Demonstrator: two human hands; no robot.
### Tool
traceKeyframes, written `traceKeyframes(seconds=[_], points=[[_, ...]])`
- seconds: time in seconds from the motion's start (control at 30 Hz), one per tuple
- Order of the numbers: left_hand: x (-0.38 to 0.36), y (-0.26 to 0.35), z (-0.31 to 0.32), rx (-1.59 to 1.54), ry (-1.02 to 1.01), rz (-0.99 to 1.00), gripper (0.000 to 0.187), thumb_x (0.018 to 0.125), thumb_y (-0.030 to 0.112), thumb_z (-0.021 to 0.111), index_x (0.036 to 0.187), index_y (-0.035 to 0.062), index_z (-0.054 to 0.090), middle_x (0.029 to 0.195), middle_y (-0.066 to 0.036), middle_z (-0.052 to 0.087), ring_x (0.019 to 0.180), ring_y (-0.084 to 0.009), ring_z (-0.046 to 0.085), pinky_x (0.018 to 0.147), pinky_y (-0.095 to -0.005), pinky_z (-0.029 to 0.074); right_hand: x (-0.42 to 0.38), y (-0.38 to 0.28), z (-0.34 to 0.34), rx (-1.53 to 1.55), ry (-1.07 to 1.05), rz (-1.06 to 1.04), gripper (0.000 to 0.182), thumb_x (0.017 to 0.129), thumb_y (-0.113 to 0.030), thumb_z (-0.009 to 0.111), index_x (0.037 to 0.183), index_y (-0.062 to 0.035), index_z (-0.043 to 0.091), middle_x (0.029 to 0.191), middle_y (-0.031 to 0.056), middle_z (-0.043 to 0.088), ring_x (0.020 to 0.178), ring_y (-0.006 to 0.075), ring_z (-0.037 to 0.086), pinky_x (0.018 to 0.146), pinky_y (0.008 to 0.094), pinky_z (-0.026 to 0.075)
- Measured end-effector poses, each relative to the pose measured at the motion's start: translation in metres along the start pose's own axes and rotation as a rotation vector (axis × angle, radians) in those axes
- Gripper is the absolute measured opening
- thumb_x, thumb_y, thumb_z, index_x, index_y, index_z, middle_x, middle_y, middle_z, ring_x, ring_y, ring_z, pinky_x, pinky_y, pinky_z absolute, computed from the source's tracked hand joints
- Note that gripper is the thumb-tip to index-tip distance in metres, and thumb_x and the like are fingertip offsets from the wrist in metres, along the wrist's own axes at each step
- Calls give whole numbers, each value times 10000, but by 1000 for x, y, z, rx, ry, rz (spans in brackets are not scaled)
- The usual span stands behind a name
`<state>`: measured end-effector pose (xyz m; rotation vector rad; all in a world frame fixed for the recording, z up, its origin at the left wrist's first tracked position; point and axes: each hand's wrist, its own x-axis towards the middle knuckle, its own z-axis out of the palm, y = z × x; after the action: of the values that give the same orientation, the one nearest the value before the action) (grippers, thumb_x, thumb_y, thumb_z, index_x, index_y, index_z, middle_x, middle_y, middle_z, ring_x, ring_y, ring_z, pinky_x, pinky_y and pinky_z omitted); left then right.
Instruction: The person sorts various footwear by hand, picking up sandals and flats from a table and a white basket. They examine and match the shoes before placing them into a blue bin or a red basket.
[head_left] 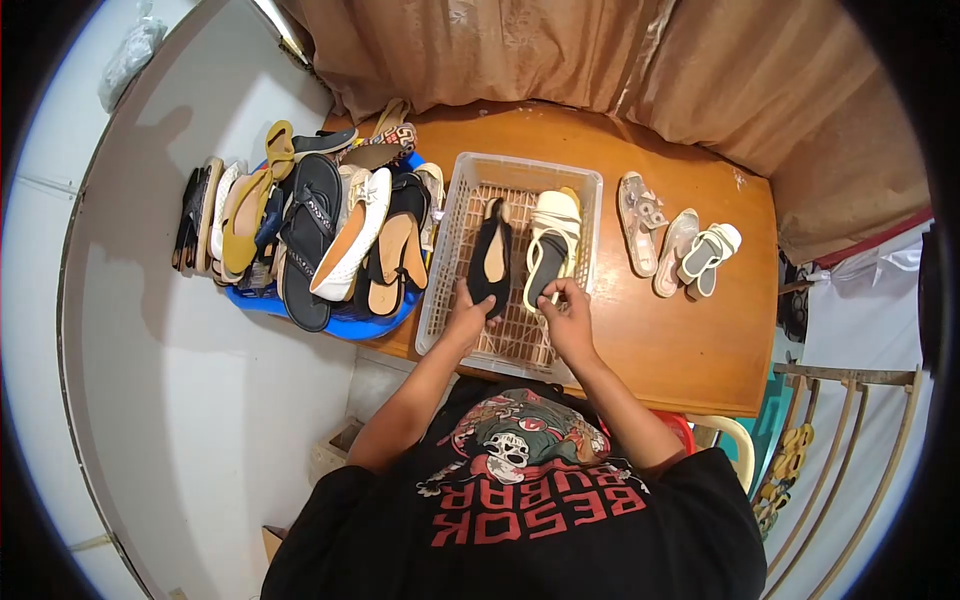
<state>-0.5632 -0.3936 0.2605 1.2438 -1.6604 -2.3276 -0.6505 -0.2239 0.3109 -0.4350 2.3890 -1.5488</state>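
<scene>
My left hand (468, 318) is closed around the heel end of a black slip-on shoe (480, 275) with a beige insole, held over the left half of a clear plastic basket (592, 195). Thumb and fingers of my right hand (568, 318) pinch the near end of a cream strappy sandal (545, 272) with a dark grey insole. Just beyond that sandal, on the basket's right side, is another cream sandal (557, 212), partly overlapped by it. Through the gaps in the slotted basket floor, the brown table (680, 355) shows.
A blue tub (345, 326) heaped with assorted shoes and sandals stands left of the basket. To the right lie a pair of clear-strapped sandals (640, 225) and white-strapped sandals (710, 255). Brown curtains (500, 55) hang behind the table; a wooden rack (850, 430) stands at right.
</scene>
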Motion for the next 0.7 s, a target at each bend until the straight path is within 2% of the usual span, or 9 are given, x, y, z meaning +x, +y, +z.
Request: traceKeyframes(seconds=[0.1, 0.2, 0.27, 0.33, 0.4, 0.5, 0.6, 0.67, 0.7], points=[[36, -1, 5, -3, 95, 25, 271, 999, 81, 520, 1261, 78, 451, 974, -75, 602, 663, -137, 569, 567, -270, 486, 32, 34, 30, 324, -148, 89, 148, 878, 2, 618, 981, -66, 535, 856, -11, 504, 758, 84, 452, 699, 222, 373], [82, -7, 0, -64, 30, -54, 261, 1009, 101, 509, 1264, 87, 454, 1004, -83, 626, 675, -134, 573, 558, -262, 478, 62, 51, 59, 360, -45, -5, 137, 903, -5, 585, 1009, -69, 527, 844, -6, 518, 722, 85, 456, 638, 237, 381], [98, -1, 4, -74, 5, -83, 258, 1000, 95, 502, 1256, 101, 466, 1006, -89, 629, 677, -141, 571, 561, -264, 478, 79, 53, 66, 460, -145, 199, 160, 908, -2, 539, 1051, -72, 543, 897, 25, 573, 695, 104, 497, 555, 244, 391], [113, 0, 5, 59, -97, -188, 313, 958, 105, 503, 1268, 142, 495, 1025, -92, 634, 629, -160, 589, 534, -330, 485, 93, 53, 73, 560, -253, 293, 248, 880, 23, 528, 1109, -67, 561, 931, 49, 598, 724, 126, 520, 595, 254, 414], [127, -17, 3, 126, -71, -271, 376, 933, 153, 504, 1308, 180, 502, 1074, -99, 649, 783, -206, 630, 620, -390, 519, 99, 76, 86, 492, -282, 261, 330, 854, -22, 565, 1183, -45, 565, 964, 70, 608, 774, 158, 546, 643, 281, 438], [135, -35, 3, 392, -43, -198, 569, 939, 277, 565, 1474, 193, 390, 1211, -135, 610, 1073, -320, 601, 828, -431, 523, 99, 72, 84, 401, -284, 537, 460, 826, -135, 635, 1253, 7, 539, 1048, 107, 604, 924, 211, 580, 792, 319, 467], [128, -47, 11, 402, 250, -9, 642, 950, 320, 581, 1519, 173, 323, 1337, -182, 536, 1175, -355, 555, 873, -449, 517, 90, 81, 85, 268, -234, 412, 518, 810, -128, 627, 1296, 18, 527, 1116, 165, 624, 1008, 264, 619, 875, 346, 483], [117, -46, 9, 514, 184, 45, 670, 980, 421, 522, 1549, 172, 271, 1420, -234, 467, 1368, -373, 384, 1121, -482, 302, 80, 81, 85, 273, -237, 389, 563, 783, -150, 665, 1302, 10, 516, 1228, 231, 568, 1191, 350, 551, 999, 399, 431], [121, -55, 3, 665, 139, 97, 658, 980, 407, 521, 1538, 139, 298, 1453, -218, 449, 1334, -363, 430, 1099, -450, 336, 73, 80, 86, 64, -124, 199, 589, 773, -158, 682, 1310, 5, 499, 1296, 257, 503, 1252, 382, 484, 1046, 419, 384]])
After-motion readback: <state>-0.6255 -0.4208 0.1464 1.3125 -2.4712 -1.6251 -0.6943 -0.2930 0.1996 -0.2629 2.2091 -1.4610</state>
